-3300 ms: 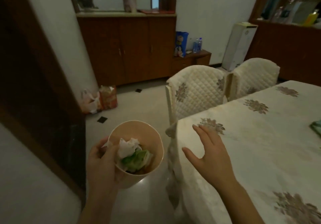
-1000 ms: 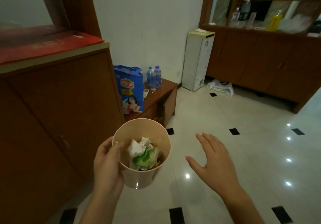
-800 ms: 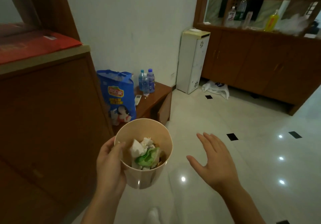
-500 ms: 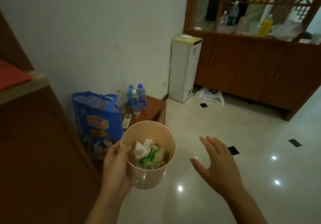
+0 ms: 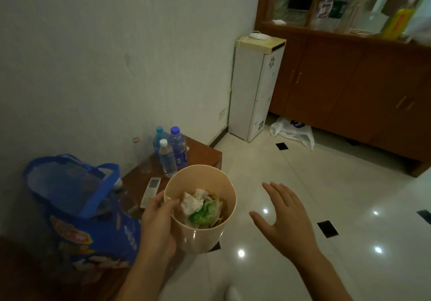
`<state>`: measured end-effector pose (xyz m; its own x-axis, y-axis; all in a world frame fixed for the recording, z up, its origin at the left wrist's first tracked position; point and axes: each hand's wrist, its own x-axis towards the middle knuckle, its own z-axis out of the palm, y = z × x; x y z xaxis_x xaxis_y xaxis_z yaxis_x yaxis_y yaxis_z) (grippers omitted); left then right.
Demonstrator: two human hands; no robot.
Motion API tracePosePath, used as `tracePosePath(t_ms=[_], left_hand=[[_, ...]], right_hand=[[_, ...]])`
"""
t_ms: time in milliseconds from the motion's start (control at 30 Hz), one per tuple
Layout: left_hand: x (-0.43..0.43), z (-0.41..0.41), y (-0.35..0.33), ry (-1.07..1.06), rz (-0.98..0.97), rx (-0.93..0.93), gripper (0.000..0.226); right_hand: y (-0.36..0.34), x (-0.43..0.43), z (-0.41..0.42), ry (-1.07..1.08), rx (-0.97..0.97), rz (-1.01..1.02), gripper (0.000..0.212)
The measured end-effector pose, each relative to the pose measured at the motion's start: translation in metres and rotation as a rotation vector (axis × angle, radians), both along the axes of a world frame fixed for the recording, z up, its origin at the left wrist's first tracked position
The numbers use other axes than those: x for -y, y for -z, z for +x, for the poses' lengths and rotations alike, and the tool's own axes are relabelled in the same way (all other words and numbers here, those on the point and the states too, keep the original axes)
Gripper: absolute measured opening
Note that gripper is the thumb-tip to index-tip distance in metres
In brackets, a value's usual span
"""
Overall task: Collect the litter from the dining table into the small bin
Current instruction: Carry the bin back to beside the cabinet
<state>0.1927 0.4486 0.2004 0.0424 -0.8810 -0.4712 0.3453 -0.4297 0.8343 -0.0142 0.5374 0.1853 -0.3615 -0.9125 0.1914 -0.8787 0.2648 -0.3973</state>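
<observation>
A small beige bin (image 5: pixel 205 235) is held upright above the tiled floor, low in the middle of the head view. My left hand (image 5: pixel 157 226) grips its left rim, thumb hooked over the edge. Inside lies litter (image 5: pixel 200 208): crumpled white tissue and a green wrapper. My right hand (image 5: pixel 288 216) hovers to the right of the bin with its fingers spread and straight, holding nothing. The dining table is out of view.
A blue shopping bag (image 5: pixel 77 209) stands at the left on a low wooden cabinet (image 5: pixel 200 154) with three water bottles (image 5: pixel 170 152) and a remote (image 5: pixel 150 192). A white dispenser (image 5: pixel 255 86) and a white plastic bag (image 5: pixel 292 131) sit by the wooden sideboard (image 5: pixel 359 90).
The view has turned right from the dining table and moved along the wooden cabinet toward the room's corner. Both hands keep their pose, the left still carrying the bin.
</observation>
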Motion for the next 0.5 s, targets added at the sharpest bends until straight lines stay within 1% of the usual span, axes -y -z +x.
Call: tracePosePath(t_ms=[167, 267, 333, 500], left_hand=[[0.084, -0.056, 0.014, -0.052, 0.016, 0.001, 0.035], [0.126, -0.078, 0.023, -0.083, 0.043, -0.001, 0.041], [0.155, -0.09, 0.035, -0.084, 0.065, 0.025, 0.042], [0.223, -0.122, 0.066, -0.096, 0.089, 0.061, 0.037]], right_hand=[[0.005, 0.097, -0.055, -0.097, 0.078, 0.037, 0.076], [0.01, 0.15, -0.07, -0.149, 0.193, 0.049, 0.062], [0.016, 0.184, -0.077, -0.164, 0.279, 0.07, 0.056], [0.045, 0.263, -0.094, -0.182, 0.445, 0.126, 0.043]])
